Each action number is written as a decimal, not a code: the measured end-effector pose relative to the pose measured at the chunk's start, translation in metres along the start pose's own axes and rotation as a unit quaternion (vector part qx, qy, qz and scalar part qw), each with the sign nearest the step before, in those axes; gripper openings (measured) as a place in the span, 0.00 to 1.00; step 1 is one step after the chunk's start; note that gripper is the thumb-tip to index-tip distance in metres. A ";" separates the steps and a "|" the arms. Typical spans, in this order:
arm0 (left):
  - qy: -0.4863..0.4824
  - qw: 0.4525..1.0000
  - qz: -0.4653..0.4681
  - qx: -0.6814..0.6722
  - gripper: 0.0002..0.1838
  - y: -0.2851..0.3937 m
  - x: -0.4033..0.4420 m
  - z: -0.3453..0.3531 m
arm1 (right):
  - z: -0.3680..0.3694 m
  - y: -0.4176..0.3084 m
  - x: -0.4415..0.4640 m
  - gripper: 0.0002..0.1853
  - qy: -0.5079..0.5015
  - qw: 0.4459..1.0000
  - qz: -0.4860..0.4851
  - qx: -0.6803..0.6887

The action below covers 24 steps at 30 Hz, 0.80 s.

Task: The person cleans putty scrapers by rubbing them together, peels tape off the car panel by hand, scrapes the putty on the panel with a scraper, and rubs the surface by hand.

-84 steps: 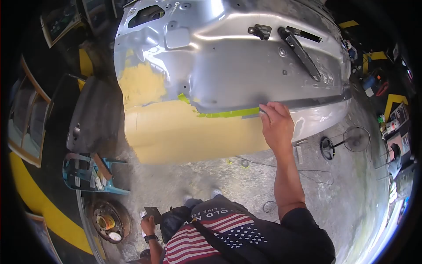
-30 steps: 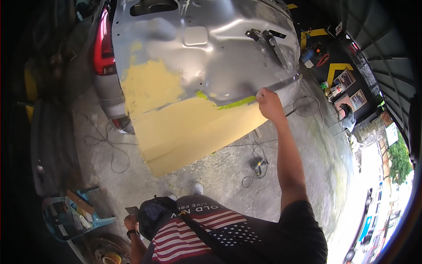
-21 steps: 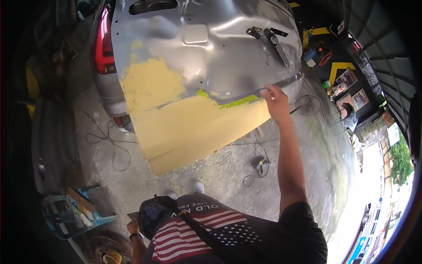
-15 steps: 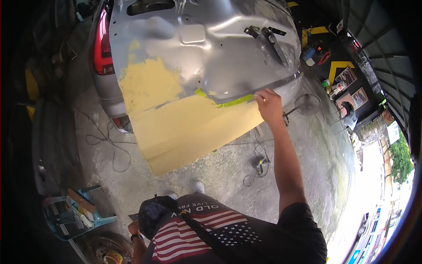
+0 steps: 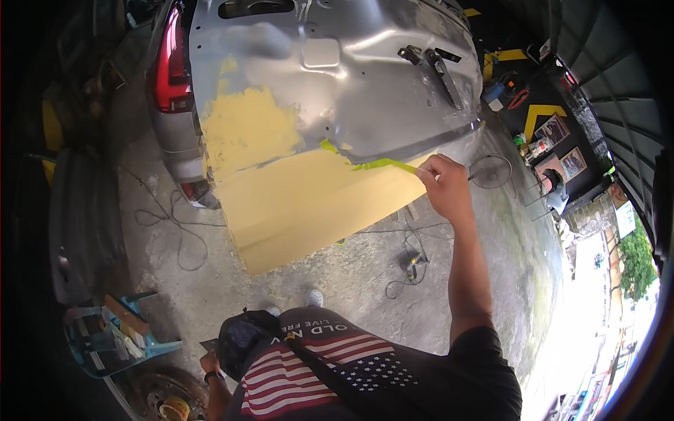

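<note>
My right hand (image 5: 446, 184) pinches one end of a strip of yellow-green masking tape (image 5: 387, 163). The strip runs left from my fingers, along the edge between the bare grey metal panel (image 5: 393, 119) and the tan masking paper (image 5: 316, 203). A short tape piece (image 5: 328, 145) sticks to the panel farther left. Yellow filler (image 5: 253, 126) covers the panel's left part, above the paper. Low at the left, my left hand (image 5: 210, 362) is closed on a dark flat piece (image 5: 210, 344), mostly hidden by a dark mesh cap (image 5: 246, 340).
A red tail light (image 5: 173, 63) borders the panel. Black hinge-like brackets (image 5: 435, 70) stick out of the metal. A cable (image 5: 179, 224) and a yellow power tool (image 5: 414, 265) lie on the concrete floor. A blue plastic stool (image 5: 151, 295) and a wheel (image 5: 158, 396) are at lower left.
My right hand has moved right and slightly down in view, drawing its end of the tape away from the panel edge. The left hand has barely moved.
</note>
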<state>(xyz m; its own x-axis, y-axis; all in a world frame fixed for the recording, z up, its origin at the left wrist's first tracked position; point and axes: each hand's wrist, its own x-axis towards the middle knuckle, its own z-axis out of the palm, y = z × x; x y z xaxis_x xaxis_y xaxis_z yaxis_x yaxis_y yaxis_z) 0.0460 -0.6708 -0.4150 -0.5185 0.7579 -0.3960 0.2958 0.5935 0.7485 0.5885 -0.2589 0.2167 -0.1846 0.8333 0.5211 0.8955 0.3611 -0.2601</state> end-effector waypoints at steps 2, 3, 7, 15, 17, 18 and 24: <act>0.000 0.999 -0.007 0.042 0.20 -0.005 0.001 0.002 | -0.008 -0.010 -0.002 0.08 -0.002 1.000 0.002 -0.003; -0.002 0.998 -0.033 0.047 0.20 -0.005 -0.001 0.003 | -0.014 -0.016 -0.003 0.09 -0.002 0.999 0.016 0.033; -0.014 0.997 -0.027 0.077 0.20 -0.011 0.006 0.005 | -0.032 -0.036 0.001 0.09 -0.053 0.996 0.042 0.052; 0.012 1.000 -0.014 -0.016 0.20 0.015 0.016 0.002 | -0.043 -0.053 0.023 0.10 -0.090 0.996 0.026 0.004; 0.004 0.993 -0.046 -0.108 0.20 0.025 0.012 0.001 | -0.045 -0.058 0.029 0.10 -0.098 0.995 0.013 0.012; 0.021 0.983 -0.101 -0.155 0.20 0.032 0.009 0.001 | -0.047 -0.057 0.033 0.10 -0.100 0.995 0.010 0.021; 0.025 0.991 -0.104 -0.086 0.20 0.013 0.006 0.004 | -0.062 -0.066 0.057 0.10 -0.126 0.991 0.007 0.051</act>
<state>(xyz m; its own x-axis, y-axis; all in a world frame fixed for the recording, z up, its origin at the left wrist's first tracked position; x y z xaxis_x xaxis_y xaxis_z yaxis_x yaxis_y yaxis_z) 0.0501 -0.6576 -0.4100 -0.5946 0.6067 -0.5276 0.0398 0.6776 0.7343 0.5441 -0.2610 0.3137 -0.2802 0.9118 0.3003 0.8551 0.3792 -0.3535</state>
